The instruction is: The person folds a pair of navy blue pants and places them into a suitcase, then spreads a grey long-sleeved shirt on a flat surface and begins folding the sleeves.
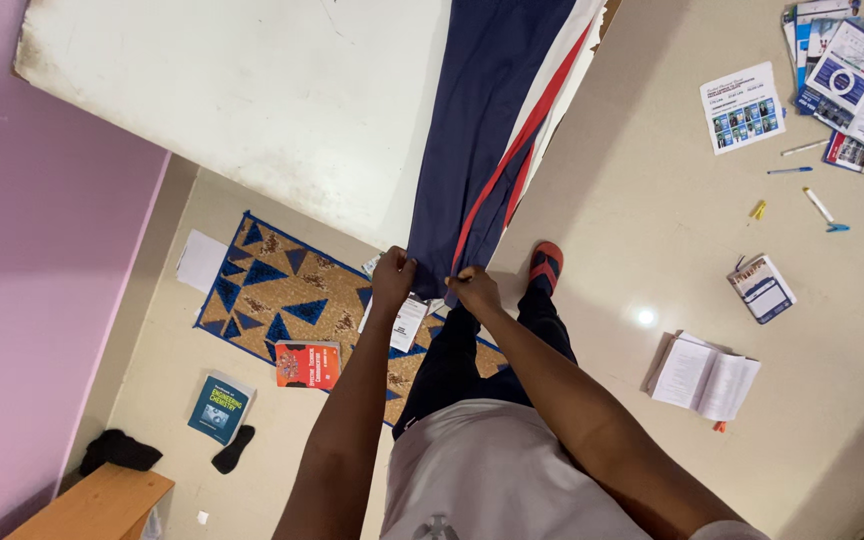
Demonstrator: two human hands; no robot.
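Note:
A pair of navy trousers (487,120) with red and white side stripes lies stretched along the edge of a white table (252,90). My left hand (392,280) pinches the near hem at its left corner. My right hand (474,290) grips the same hem at its right corner. Both hands sit close together at the table's near edge, above my dark-clad legs and a red and blue slipper (546,266).
A blue and brown patterned mat (272,300) lies on the floor with an orange book (307,365) on it. A dark blue book (220,408), black socks (234,450), an open notebook (704,378), leaflets (742,107), pens (818,206) and a small booklet (762,288) are scattered around. Pink wall at left.

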